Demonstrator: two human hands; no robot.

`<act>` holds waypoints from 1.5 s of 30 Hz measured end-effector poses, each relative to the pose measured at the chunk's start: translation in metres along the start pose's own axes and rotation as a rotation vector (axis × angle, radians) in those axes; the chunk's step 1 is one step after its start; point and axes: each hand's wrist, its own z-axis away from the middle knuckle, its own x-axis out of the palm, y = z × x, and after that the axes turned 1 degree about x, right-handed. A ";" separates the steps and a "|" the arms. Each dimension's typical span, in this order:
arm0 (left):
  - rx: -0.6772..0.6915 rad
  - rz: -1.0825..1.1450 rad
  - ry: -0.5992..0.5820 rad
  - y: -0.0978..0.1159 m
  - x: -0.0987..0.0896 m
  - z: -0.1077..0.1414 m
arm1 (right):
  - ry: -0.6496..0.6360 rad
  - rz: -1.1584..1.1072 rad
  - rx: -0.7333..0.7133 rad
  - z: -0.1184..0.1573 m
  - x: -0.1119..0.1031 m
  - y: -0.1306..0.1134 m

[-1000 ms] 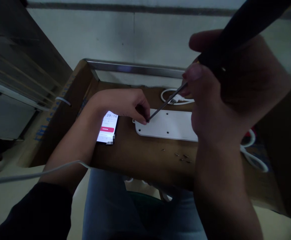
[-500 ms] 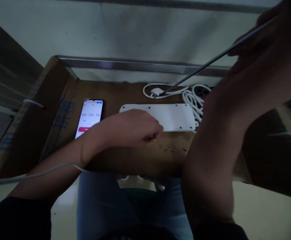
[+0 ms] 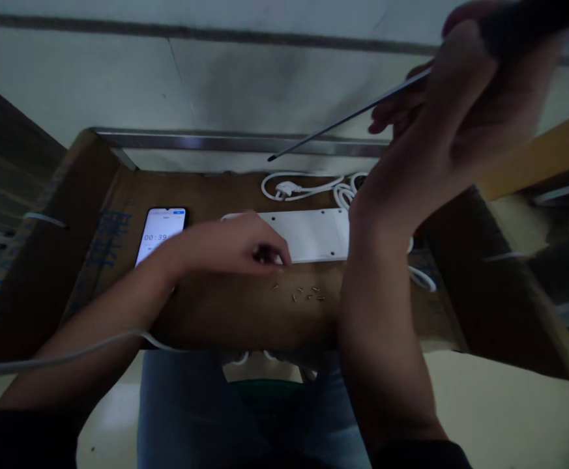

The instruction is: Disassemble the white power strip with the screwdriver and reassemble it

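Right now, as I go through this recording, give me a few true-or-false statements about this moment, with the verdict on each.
1. The right hand holds a long screwdriver raised in the air. True.
2. The screwdriver's tip rests on the white power strip. False: the tip is raised clear of it.
3. A phone lies to the left of the strip, its screen lit. True.
4. The small screws lie on top of the strip. False: they lie on the cardboard, near the left hand.
5. A white plug lies on the far side of the strip. True.
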 end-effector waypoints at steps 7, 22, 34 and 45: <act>-0.365 0.069 0.559 -0.045 -0.071 0.054 | 0.237 -0.148 -0.121 0.032 0.059 -0.020; -0.091 0.301 0.343 -0.041 -0.061 0.044 | -0.026 -0.146 -0.046 0.059 0.077 -0.024; -0.110 0.326 0.375 -0.036 -0.057 0.040 | -0.033 -0.179 -0.060 0.061 0.076 -0.025; -0.090 0.308 0.465 -0.040 -0.057 0.042 | -0.105 -0.198 -0.020 0.062 0.079 -0.022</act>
